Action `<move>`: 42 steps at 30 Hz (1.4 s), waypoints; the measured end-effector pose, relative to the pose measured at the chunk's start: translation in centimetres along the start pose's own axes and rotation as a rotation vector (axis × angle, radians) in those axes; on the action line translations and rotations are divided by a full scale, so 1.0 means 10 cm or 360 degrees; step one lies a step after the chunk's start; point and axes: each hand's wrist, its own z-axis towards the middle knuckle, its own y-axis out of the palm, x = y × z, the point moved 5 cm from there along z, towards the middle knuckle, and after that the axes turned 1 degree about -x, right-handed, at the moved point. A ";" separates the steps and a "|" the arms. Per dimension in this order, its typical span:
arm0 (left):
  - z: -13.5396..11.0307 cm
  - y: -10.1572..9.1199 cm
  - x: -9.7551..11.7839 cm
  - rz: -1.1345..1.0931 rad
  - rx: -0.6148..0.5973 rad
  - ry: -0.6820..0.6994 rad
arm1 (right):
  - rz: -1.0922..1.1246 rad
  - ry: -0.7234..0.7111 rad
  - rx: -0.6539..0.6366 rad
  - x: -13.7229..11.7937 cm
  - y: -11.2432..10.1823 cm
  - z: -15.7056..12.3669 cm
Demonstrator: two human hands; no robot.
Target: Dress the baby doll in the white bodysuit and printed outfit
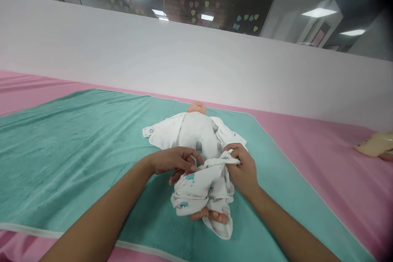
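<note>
A baby doll [196, 131] lies on its back on a teal towel [70, 147], head away from me, wearing a white top. White printed trousers [202, 188] are bunched around its legs, with the feet [208, 214] poking out near me. My left hand [173, 160] pinches the left side of the trousers' waistband. My right hand [242, 168] grips the right side of the waistband, fingers closed on the cloth.
The towel lies on a pink sheet [322, 163]. A white partition [184, 57] runs behind the bed. At the far right edge a pale yellowish object [376, 145] rests on the pink sheet.
</note>
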 end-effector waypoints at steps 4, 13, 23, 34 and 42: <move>0.01 0.07 0.05 0.0392 0.0070 -0.0060 | -0.0034 0.0209 0.0137 0.04 -0.02 -0.02; -0.09 -0.25 0.16 0.1172 0.1103 0.0435 | -0.0326 0.0181 -0.0366 0.27 0.22 0.07; 0.06 -0.54 -0.18 0.1044 0.1424 0.0277 | -0.0455 0.0046 -0.1131 0.44 0.36 0.52; 0.20 -1.01 -0.06 0.0838 0.1780 0.0359 | -0.0075 0.0611 -0.0198 0.99 0.62 0.81; 0.24 -1.09 -0.20 0.0016 0.1259 0.0301 | 0.0180 0.0788 -0.0050 1.22 0.65 0.67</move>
